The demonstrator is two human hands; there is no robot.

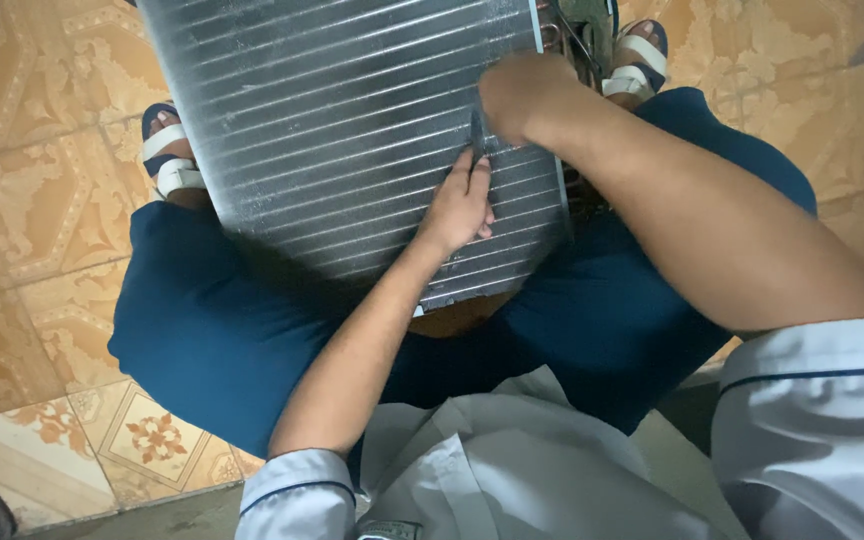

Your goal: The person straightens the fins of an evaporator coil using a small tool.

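We see the finned metal coil panel (pixel 352 130) propped between the knees, our left hand (pixel 459 208) flat on its fins with fingers pressed together, and our right hand (pixel 522 95) curled shut, pinching a thin dark tool (pixel 476 135) against the fins.

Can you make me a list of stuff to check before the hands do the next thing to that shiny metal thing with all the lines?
1. Finned metal coil rests steady between the knees: ok.
2. Left hand lies flat on the fins, bracing the coil: ok.
3. Right hand grips the small dark tool: ok.
4. Tool tip meets the fins: cannot tell, the hands hide it.
5. Left fingertips away from the tool: not ok, they sit right beside it.
6. Feet in sandals planted on the tiled floor: ok.
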